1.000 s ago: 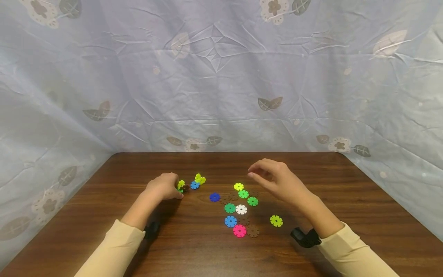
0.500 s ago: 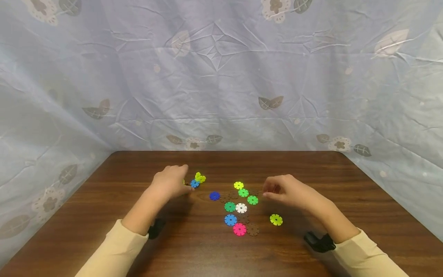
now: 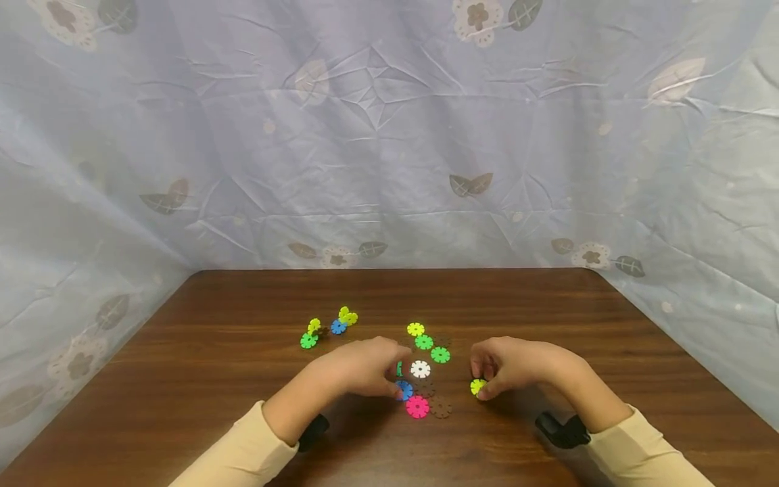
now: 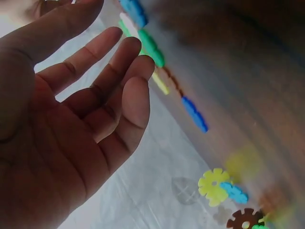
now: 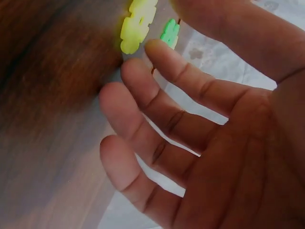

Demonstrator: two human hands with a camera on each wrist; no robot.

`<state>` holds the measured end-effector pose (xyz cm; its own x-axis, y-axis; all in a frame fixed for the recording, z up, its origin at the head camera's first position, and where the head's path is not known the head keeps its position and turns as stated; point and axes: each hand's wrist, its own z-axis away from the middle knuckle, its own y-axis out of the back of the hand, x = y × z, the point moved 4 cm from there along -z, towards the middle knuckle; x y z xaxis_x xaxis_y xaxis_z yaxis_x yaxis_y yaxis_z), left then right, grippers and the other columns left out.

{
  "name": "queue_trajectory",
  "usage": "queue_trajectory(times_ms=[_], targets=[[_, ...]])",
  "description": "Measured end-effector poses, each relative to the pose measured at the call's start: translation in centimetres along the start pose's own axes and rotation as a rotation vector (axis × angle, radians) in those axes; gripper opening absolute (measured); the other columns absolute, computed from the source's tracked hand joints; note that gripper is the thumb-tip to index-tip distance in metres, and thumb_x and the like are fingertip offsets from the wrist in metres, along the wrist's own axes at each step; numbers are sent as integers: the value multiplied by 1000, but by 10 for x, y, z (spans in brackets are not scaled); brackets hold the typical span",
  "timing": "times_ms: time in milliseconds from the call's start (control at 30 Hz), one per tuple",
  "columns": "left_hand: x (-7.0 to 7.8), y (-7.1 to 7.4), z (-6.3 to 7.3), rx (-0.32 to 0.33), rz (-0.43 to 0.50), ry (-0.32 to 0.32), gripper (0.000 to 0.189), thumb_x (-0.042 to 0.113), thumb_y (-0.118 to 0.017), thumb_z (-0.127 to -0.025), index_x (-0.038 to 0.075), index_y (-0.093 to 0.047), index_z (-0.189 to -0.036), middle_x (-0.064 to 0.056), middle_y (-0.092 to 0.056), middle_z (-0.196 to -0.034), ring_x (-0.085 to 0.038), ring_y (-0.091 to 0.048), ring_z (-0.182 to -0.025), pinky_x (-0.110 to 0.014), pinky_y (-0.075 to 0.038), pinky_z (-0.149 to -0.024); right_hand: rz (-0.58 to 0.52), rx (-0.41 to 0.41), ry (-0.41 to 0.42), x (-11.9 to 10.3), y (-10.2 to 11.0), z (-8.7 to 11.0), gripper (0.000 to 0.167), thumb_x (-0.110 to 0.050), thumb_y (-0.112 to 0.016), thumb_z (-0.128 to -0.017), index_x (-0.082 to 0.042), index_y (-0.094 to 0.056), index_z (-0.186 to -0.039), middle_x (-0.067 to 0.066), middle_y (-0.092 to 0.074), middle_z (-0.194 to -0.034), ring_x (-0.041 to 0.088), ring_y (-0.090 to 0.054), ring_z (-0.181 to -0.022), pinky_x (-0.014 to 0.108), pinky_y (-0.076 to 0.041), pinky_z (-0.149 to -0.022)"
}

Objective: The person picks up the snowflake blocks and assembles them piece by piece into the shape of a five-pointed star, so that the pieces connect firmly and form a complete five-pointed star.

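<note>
My left hand (image 3: 371,368) hovers over the left side of the loose notched plastic discs. Its thumb is right at the light blue disc (image 3: 404,390), and it partly covers a green disc (image 3: 399,368). In the left wrist view, its relaxed fingers hold nothing, and a dark blue disc (image 4: 195,114) lies past them, hidden in the head view. My right hand (image 3: 517,368) reaches down to a yellow-green disc (image 3: 477,387), thumb overlapping its edge. The right wrist view has this yellow disc (image 5: 138,24) just beyond the loosely bent fingertips. Pink (image 3: 417,406) and white (image 3: 420,368) discs lie between the hands.
Two small joined clusters stand at the back left: one of green, yellow and brown discs (image 3: 309,340), one of blue and yellow discs (image 3: 339,327). Brown discs (image 3: 441,406) blend into the wooden table (image 3: 243,406). A patterned cloth (image 3: 389,169) hangs behind.
My left hand has let go of the green, yellow and brown cluster, left beside the other one, and moved right to the loose discs. My right hand has come down to the yellow-green disc.
</note>
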<state>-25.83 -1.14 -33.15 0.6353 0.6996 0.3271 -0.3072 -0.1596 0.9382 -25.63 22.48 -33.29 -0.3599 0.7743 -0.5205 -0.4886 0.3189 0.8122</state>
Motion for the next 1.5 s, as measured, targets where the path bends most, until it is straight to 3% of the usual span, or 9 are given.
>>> queue_trajectory(times_ms=[433,700,867,1067,1233,1500], targets=[[4,-9,-3,-1,-48,-11,23,20,-86,-88,15,-69,-103,1,-62,-95,-6,-53,-83,-22,-49,-74,21,-2,0,-2,-4,-4,28,-10,-86,-82,-11,-60,-93,1,-58,-84,11,-51,-78,24,-43,-66],[-7,-10,-5,17,63,-53,28,13,-86,-87,10,-62,-100,-1,-63,-94,-9,-56,-85,-24,-50,-77,29,14,23,-2,-5,-7,29,-10,-87,-82,-12,-59,-92,2,-58,-84,11,-51,-78,24,-43,-66],[-14,-10,-6,16,135,-62,23,9,-80,-92,11,-59,-101,0,-64,-91,-9,-56,-82,-23,-50,-75,52,43,90,-5,-3,-7,24,-8,-83,-86,-11,-61,-95,0,-59,-85,9,-52,-77,24,-45,-66],[-16,-5,-9,83,147,-85,12,6,-74,-96,10,-64,-101,-1,-68,-92,-9,-59,-83,-24,-51,-76,108,156,146,-5,8,-7,6,-11,-75,-95,-13,-69,-95,-6,-66,-84,4,-57,-76,23,-50,-67],[-16,0,-9,154,167,-109,2,6,-71,-98,6,-70,-100,-4,-71,-91,-8,-58,-80,-23,-51,-74,136,286,216,-9,15,-7,7,-14,-72,-99,-15,-72,-92,-5,-68,-82,1,-55,-71,23,-50,-63],[-16,5,-7,227,383,-99,10,13,-67,-103,5,-71,-98,-5,-73,-88,-9,-59,-75,-23,-50,-68,107,489,355,-18,21,-6,4,-16,-72,-100,-19,-74,-100,-11,-70,-83,-1,-59,-72,23,-54,-66]])
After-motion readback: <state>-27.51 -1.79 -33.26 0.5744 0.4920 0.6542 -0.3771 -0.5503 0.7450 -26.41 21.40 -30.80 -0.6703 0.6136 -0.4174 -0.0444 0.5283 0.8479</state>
